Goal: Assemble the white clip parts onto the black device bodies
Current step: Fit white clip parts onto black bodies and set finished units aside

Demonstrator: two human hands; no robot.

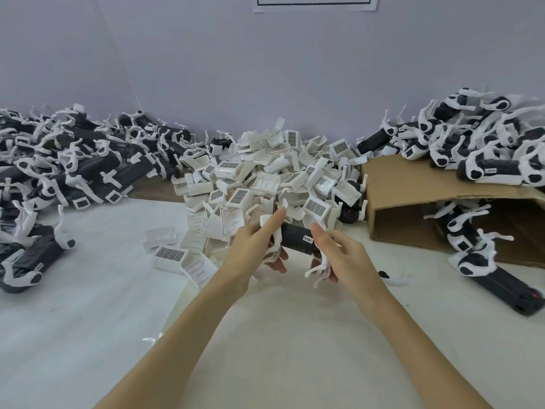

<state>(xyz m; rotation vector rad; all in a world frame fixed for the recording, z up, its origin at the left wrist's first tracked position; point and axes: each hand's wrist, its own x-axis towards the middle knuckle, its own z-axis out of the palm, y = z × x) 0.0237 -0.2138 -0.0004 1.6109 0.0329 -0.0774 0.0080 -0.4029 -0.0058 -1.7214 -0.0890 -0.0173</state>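
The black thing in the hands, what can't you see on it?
Head view only:
- Black device body: both ends, covered by the left hand and right hand.
- Its small white label: print too small to read.
- Each hand's grip: the fingers underneath are mostly hidden.

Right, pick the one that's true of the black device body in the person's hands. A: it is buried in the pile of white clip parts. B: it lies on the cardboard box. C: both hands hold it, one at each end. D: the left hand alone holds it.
C: the left hand grips one end of the black device body and the right hand the other, just in front of the pile of white clip parts.
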